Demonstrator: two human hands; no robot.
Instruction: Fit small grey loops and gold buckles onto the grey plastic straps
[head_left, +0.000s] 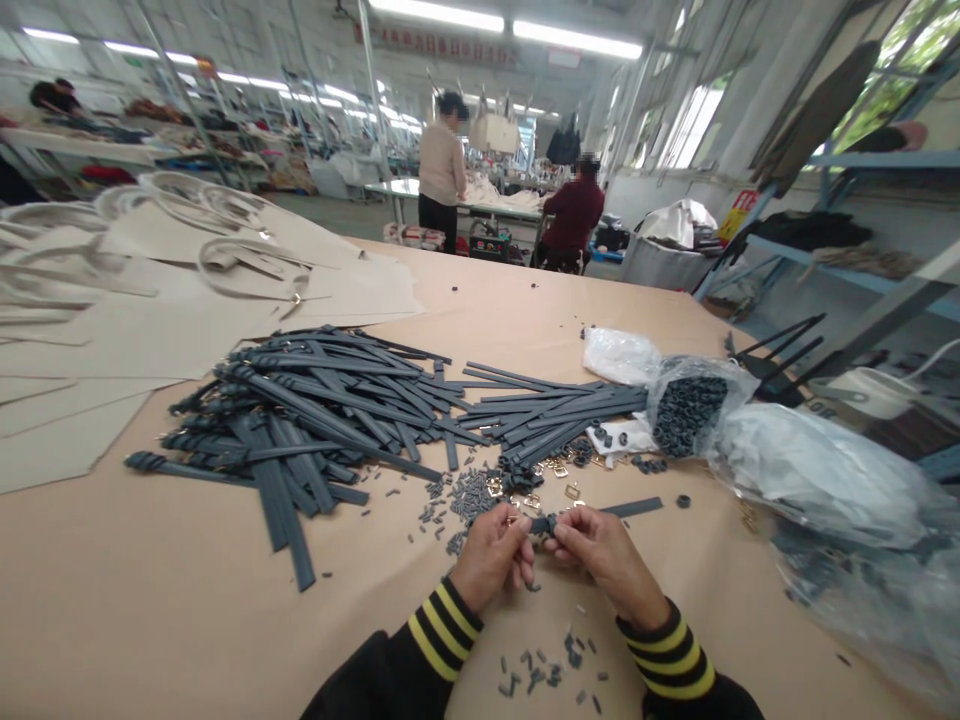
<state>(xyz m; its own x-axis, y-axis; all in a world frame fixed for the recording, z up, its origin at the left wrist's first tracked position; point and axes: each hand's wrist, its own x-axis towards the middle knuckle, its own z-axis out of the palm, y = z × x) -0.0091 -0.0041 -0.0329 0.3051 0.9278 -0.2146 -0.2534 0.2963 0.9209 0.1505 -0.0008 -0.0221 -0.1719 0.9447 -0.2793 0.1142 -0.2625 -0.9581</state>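
My left hand (491, 558) and my right hand (604, 555) meet over the tan table (150, 600), both pinching one dark grey strap (600, 512) that runs off to the right. The fingers hide the strap's near end and what is fitted on it. Just beyond my hands lie gold metal buckles (559, 470) and small grey loops (465, 495). A big pile of the same grey straps (315, 420) spreads to the left, with a second bundle (555, 410) pointing right.
A clear plastic bag of dark rings (686, 405) and larger plastic bags (825, 470) lie at the right. Beige cut panels and straps (187, 290) cover the far left. Small grey offcuts (547, 670) sit near my sleeves. Two people stand at a distant table (465, 195).
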